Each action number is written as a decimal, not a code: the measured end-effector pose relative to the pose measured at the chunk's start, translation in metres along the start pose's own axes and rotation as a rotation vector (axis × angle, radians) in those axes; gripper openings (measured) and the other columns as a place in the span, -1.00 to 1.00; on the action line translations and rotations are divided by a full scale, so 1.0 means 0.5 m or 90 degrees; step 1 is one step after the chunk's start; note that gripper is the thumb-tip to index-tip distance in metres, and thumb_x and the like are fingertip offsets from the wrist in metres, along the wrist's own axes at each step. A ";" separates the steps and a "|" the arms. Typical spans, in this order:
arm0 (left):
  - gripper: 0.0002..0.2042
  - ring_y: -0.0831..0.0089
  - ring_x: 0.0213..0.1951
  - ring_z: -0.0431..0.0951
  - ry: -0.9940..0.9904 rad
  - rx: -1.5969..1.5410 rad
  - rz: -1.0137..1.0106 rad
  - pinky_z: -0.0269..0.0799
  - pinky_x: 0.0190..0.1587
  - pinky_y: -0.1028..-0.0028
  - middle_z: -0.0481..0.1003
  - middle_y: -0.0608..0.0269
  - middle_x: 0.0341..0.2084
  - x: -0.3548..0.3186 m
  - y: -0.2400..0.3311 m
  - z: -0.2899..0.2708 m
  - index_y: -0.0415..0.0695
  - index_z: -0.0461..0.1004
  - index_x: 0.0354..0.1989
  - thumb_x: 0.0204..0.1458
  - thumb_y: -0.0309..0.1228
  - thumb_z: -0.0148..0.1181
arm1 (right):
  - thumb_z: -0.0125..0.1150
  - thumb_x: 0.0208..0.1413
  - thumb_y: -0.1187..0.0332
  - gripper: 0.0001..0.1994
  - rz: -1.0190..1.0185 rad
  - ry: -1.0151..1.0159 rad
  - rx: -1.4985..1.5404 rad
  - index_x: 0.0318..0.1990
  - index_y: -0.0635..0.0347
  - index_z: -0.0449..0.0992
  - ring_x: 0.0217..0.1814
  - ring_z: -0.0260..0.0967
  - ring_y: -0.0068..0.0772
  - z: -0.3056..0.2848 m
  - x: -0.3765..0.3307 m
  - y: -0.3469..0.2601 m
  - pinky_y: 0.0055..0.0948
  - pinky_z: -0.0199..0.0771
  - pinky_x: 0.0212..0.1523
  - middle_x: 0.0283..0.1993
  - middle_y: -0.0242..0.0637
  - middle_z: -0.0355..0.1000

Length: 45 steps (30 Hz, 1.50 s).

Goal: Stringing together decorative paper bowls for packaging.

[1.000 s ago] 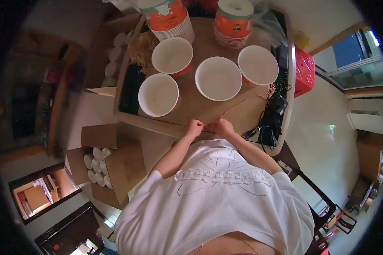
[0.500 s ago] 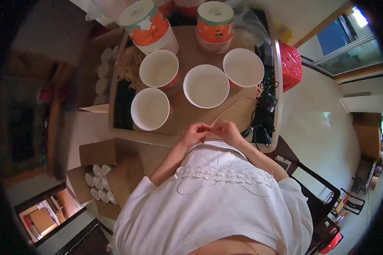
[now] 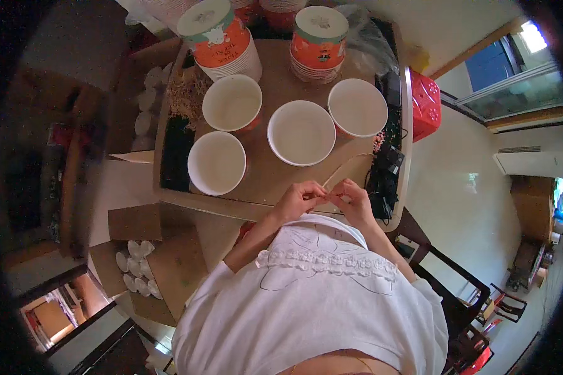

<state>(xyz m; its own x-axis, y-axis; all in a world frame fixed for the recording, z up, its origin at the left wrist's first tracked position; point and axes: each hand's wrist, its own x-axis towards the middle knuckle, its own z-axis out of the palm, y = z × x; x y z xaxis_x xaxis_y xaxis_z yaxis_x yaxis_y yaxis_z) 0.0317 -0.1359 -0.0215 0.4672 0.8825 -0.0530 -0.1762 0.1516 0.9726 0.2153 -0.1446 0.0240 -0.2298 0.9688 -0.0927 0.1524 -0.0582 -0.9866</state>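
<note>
At the table's near edge, my left hand (image 3: 299, 200) and my right hand (image 3: 353, 201) meet with fingertips pinched together on a thin, pale string (image 3: 339, 168). From the fingers the string runs up and to the right across the brown tabletop. What exactly sits between the fingertips is too small to make out. Just beyond my hands stands a white-lined paper bucket (image 3: 301, 133), open side up. Others like it surround it: one bucket (image 3: 358, 107) at right, another bucket (image 3: 232, 103) at far left, and a bucket (image 3: 217, 163) at near left.
Two stacks of upturned orange paper buckets, a left stack (image 3: 222, 47) and a right stack (image 3: 319, 44), stand farther back. Black cables and adapters (image 3: 385, 181) line the right edge. Tan shredded filler (image 3: 186, 97) lies at left. A cardboard box (image 3: 180, 269) of white cups sits below the table.
Both hands have shifted slightly right and a little nearer, still pinching together. The whole view has tilted slightly, and the buckets stand as before.
</note>
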 end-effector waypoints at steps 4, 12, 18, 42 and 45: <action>-0.92 0.71 -0.63 0.35 0.055 -0.102 -0.103 0.23 -0.61 0.69 0.47 0.37 -0.56 -0.012 0.027 -0.008 -0.18 0.53 -0.34 0.03 -0.51 0.12 | 0.19 -0.09 0.61 -0.90 -0.006 -0.004 -0.023 -0.37 0.31 0.45 -0.24 0.34 -0.43 -0.012 -0.007 0.015 -0.52 0.36 -0.19 -0.35 -0.28 0.36; -0.87 0.57 -0.63 0.41 0.294 0.293 -0.227 0.30 -0.61 0.53 0.50 0.27 -0.60 -0.094 -0.171 -0.138 -0.15 0.45 -0.50 0.02 -0.39 0.11 | 0.01 0.13 0.38 -0.90 -0.053 0.304 0.489 -0.33 0.16 0.25 -0.28 0.35 -0.48 -0.188 -0.015 -0.133 -0.59 0.39 -0.33 -0.34 -0.29 0.33; -0.86 0.00 -0.49 0.48 0.345 0.742 -0.142 0.40 -0.43 0.12 0.47 -0.03 -0.55 -0.131 -0.310 -0.196 -0.20 0.42 -0.43 0.02 -0.38 0.01 | -0.05 0.16 0.45 -0.91 -0.208 0.330 0.513 -0.37 0.11 0.22 -0.60 -0.10 -0.69 -0.330 -0.063 -0.260 -0.67 -0.03 -0.69 -0.57 -0.47 0.00; -0.87 0.13 -0.26 0.49 0.177 0.777 -0.166 0.41 -0.20 0.19 0.47 0.04 -0.37 -0.023 0.054 -0.080 -0.19 0.48 -0.37 -0.02 -0.44 0.05 | 0.06 0.12 0.39 -0.83 -0.019 0.347 0.139 -0.18 0.25 0.47 -0.56 0.04 -0.72 -0.266 -0.065 -0.206 -0.70 0.03 -0.54 -0.55 -0.55 0.18; -0.77 0.05 -0.19 0.43 0.181 0.637 -0.001 0.33 -0.08 0.19 0.44 0.06 -0.28 0.046 0.096 -0.055 -0.17 0.44 -0.24 -0.13 -0.51 0.19 | 0.04 0.14 0.41 -0.85 0.057 0.258 0.098 -0.23 0.27 0.49 -0.52 0.09 -0.77 -0.161 0.013 -0.155 -0.72 0.06 -0.52 -0.53 -0.55 0.23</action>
<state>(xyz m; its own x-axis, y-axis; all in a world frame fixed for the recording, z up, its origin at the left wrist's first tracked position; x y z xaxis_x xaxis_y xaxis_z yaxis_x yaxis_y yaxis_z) 0.0101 -0.0961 0.0175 0.2231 0.9746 0.0206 0.6845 -0.1717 0.7085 0.2793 -0.1146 0.1108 0.1772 0.9729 -0.1483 0.0026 -0.1512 -0.9885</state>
